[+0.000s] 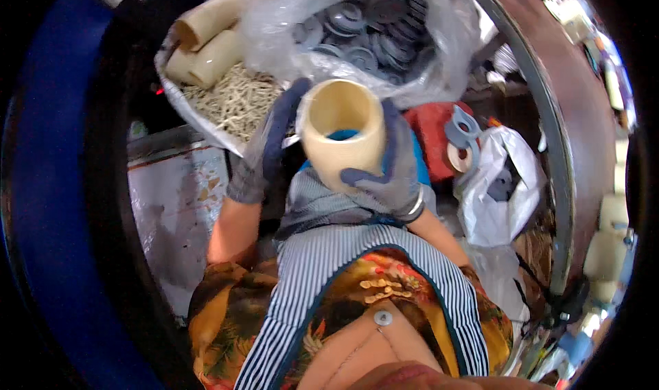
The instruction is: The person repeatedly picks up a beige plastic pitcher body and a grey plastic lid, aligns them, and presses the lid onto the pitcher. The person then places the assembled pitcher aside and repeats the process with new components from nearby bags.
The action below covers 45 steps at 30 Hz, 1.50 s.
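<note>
A short, wide cream-coloured tube [364,153] is held upright in front of my lap, its round mouth facing up. Through its opening a patch of blue shows at the bottom. My right hand [395,167], in a grey and blue work glove, wraps round the tube's right side, with the thumb across its front. At the tube's left side is my gloved left hand [269,139], its fingers stretched out and fingertips close to the rim. Whether those fingertips touch the tube I cannot tell.
Ahead on the left, a white sack [233,109] holds pale stick-like bits and several cream tubes [213,26]. Beside it a clear plastic bag [274,13] contains grey round parts [364,33]. On the right are a red object [429,133], grey rings [463,126] and a white bag [491,211].
</note>
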Motion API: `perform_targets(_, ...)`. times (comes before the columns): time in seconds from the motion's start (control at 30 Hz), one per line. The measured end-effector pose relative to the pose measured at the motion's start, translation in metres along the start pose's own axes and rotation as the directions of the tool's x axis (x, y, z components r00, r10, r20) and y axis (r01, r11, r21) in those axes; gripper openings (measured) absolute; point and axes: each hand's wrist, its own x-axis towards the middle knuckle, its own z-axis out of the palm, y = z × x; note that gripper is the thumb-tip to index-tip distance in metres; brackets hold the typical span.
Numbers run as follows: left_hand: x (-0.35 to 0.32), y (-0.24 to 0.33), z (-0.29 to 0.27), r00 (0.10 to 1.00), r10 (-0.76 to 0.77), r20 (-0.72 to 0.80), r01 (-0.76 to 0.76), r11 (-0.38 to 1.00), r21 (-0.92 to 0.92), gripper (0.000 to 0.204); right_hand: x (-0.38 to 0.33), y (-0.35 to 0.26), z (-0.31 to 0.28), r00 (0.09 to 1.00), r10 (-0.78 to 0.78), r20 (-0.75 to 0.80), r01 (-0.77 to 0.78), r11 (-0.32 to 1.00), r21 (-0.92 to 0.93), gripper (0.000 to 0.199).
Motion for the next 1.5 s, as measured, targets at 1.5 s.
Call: perform_targets(1.5, 0.041, -0.009, 0.104, 0.555, -0.333, 0.762, 0.83, 0.274, -0.485, 0.075, 0.004, 0.097, -0.067, 0.764, 0.633, 0.128, -0.641, 0.719, 0.27, 0.025)
